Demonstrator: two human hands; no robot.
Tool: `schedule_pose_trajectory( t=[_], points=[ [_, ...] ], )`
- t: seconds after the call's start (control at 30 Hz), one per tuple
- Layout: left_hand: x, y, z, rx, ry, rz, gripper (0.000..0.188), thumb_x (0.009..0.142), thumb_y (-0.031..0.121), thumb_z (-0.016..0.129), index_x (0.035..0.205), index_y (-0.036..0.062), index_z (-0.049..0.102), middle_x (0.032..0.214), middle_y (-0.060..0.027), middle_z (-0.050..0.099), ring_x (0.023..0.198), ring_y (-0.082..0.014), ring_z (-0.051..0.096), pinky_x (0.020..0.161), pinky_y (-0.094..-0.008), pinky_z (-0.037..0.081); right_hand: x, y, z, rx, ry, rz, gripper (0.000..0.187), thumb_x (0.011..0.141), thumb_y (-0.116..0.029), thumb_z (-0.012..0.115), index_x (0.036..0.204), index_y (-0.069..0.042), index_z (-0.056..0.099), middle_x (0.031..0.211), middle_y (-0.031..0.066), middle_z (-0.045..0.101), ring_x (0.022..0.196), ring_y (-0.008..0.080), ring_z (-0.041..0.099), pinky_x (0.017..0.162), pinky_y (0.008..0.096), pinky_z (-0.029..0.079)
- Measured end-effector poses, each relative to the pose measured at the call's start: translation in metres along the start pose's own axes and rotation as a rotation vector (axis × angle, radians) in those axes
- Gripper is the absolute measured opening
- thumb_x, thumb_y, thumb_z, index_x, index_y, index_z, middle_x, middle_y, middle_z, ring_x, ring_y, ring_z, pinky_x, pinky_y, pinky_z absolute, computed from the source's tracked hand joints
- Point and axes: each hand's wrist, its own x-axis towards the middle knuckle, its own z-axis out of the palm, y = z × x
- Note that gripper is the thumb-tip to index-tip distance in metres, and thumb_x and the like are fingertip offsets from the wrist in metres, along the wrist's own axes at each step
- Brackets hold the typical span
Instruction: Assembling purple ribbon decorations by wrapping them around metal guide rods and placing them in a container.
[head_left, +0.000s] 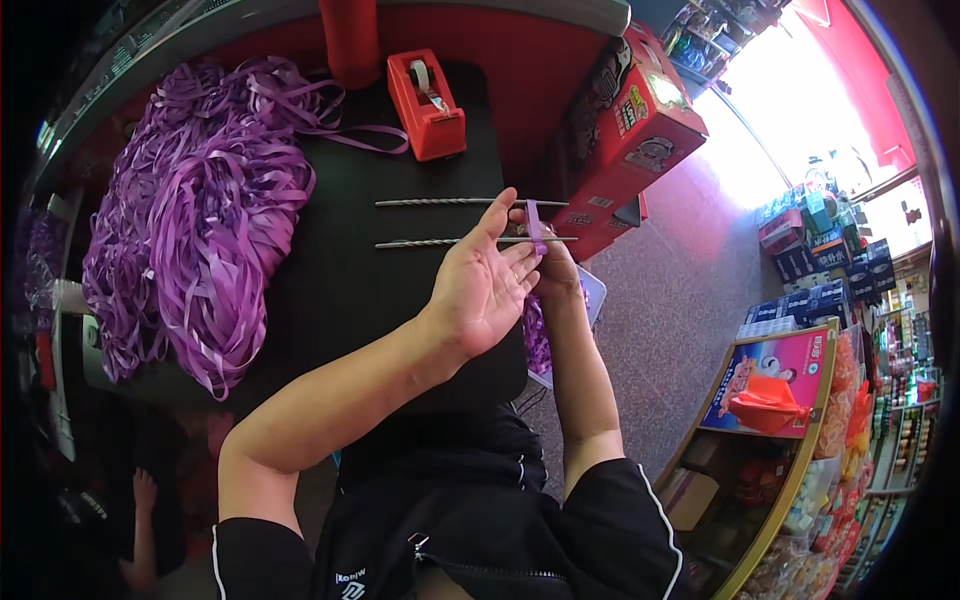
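Two long metal drill bits [425, 203] lie about parallel over the black tabletop, their smooth ends reaching past its right edge. A narrow purple ribbon [534, 222] spans both shanks near those ends. My left hand [478, 290] is open, palm turned up and fingers stretched across the lower bit, fingertips at the ribbon. Just beyond them, my right hand [560, 268] has its fingers curled at the ribbon and seems to pinch it; the left fingers partly hide it. A large tangled heap of purple ribbon [215, 200] covers the table's left side, with one strand trailing right.
A red tape dispenser [430, 105] stands at the table's back. Right of the table are a red carton [635, 130] and, lower, a pale bin [597, 297] holding purple pieces. A glass-fronted cabinet [760, 430] stands at right. Another person's arm [145, 520] shows lower left.
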Motion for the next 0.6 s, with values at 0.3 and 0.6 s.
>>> schedule_pose_trajectory(
  t=[0.3, 0.6],
  points=[
    [0.000, 0.000, -0.002, 0.010, -0.015, -0.007, 0.054, 0.101, 0.037, 0.033, 0.152, 0.0278, 0.018, 0.153, -0.0313, -0.004, 0.145, -0.0396, 0.000, 0.117, -0.0429, 0.001, 0.006, 0.000, -0.001, -0.002, -0.126, 0.008, 0.029, 0.086, -0.015, 0.068, 0.110, -0.002, 0.057, 0.086, 0.0024, 0.065, 0.071, 0.0087, 0.063, 0.061, 0.0202, 0.052],
    [0.001, -0.002, -0.003, 0.026, -0.028, 0.002, 0.055, 0.100, 0.037, 0.036, 0.152, 0.0274, 0.018, 0.153, -0.0314, -0.004, 0.145, -0.0386, 0.001, 0.117, -0.0430, 0.000, 0.002, -0.019, -0.004, 0.018, -0.033, 0.178, 0.015, 0.088, -0.015, 0.064, 0.096, -0.003, 0.063, 0.086, 0.0050, 0.066, 0.075, 0.0154, 0.065, 0.068, 0.0286, 0.053]
  ],
)
